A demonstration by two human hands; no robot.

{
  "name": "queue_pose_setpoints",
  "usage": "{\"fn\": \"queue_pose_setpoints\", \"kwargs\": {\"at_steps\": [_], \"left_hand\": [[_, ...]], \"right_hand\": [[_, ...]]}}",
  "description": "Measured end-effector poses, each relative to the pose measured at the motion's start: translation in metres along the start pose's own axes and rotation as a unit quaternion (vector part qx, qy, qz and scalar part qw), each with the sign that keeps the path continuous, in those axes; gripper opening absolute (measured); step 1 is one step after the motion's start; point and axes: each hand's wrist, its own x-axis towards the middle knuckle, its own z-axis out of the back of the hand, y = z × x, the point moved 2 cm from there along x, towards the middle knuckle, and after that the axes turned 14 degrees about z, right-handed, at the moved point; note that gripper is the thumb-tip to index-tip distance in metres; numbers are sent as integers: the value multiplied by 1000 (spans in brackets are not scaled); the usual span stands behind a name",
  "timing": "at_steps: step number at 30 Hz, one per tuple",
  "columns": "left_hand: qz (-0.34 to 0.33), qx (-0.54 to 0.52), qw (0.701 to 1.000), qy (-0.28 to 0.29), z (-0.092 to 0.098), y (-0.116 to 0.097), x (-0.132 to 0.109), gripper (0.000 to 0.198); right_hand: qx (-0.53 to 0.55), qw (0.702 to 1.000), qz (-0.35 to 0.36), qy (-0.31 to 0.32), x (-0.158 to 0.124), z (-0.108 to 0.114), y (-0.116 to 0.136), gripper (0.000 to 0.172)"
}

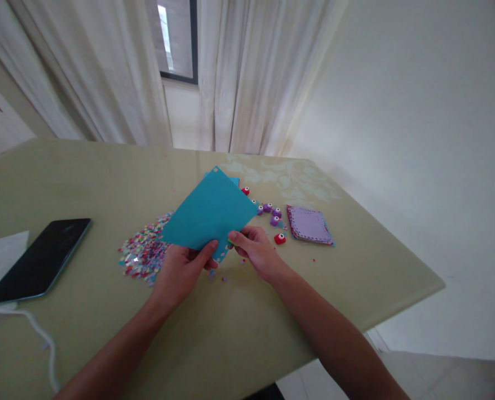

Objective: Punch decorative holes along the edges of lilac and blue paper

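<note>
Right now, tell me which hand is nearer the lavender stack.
Right. The right hand is left of the lavender stack and slightly nearer the person; the left hand is farther left, gripping the blue card.

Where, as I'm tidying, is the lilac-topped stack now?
In the head view, the lilac-topped stack lies at the right of the table, just right of the small purple pieces and beyond the right hand.

Holding a blue card point(209, 211) tilted above the table point(230, 339) with the left hand point(184, 269); pinching a green piece point(231, 241) at its punched edge with the right hand point(255, 249). Far from the table's right edge, a tablet point(43, 258), then scraps point(145, 253); nearer it, eyed pieces point(276, 213), then a purple card point(309, 225).
</note>
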Motion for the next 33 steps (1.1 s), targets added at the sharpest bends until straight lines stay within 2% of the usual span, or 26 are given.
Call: {"fn": "queue_pose_setpoints", "kwargs": {"at_steps": [9, 14, 16, 18, 20, 22, 24, 26, 28, 30, 32, 33], "left_hand": [[13, -19, 1000, 10, -1, -3, -2, 35], [24, -31, 999, -34, 4, -2, 1, 39], [28, -42, 997, -54, 6, -2, 2, 40], [29, -57, 996, -62, 8, -4, 2, 38], [30, -63, 995, -64, 9, -5, 2, 38], [31, -57, 995, -73, 10, -6, 2, 40], [35, -52, 995, -81, 11, -5, 2, 41], [41, -55, 994, -83, 12, -5, 2, 40], [47, -64, 993, -82, 12, -5, 2, 39], [50, -75, 993, -83, 12, -6, 2, 38], [52, -83, 992, -84, 12, -7, 1, 37], [52, -85, 992, -83, 11, -7, 1, 37]], "right_hand": [[24, 1000, -6, 4, 1, 3, -5, 61], [47, 999, 17, -8, 5, 10, 3, 50], [12, 999, 38, -14, 8, 20, 5, 49], [-80, 994, 70, -9, 11, 32, 4, 45], [-216, 972, 97, 14, 13, 42, 1, 32], [-346, 930, 113, 43, 13, 45, -3, 20], [-430, 892, 120, 67, 12, 42, -8, 27], [-458, 877, 124, 80, 10, 35, -12, 38], [-433, 887, 133, 85, 9, 30, -16, 45], [-410, 898, 144, 71, 12, 31, -18, 42], [-452, 877, 157, 35, 15, 40, -18, 39], [-501, 850, 160, 13, 17, 46, -17, 41]]}}
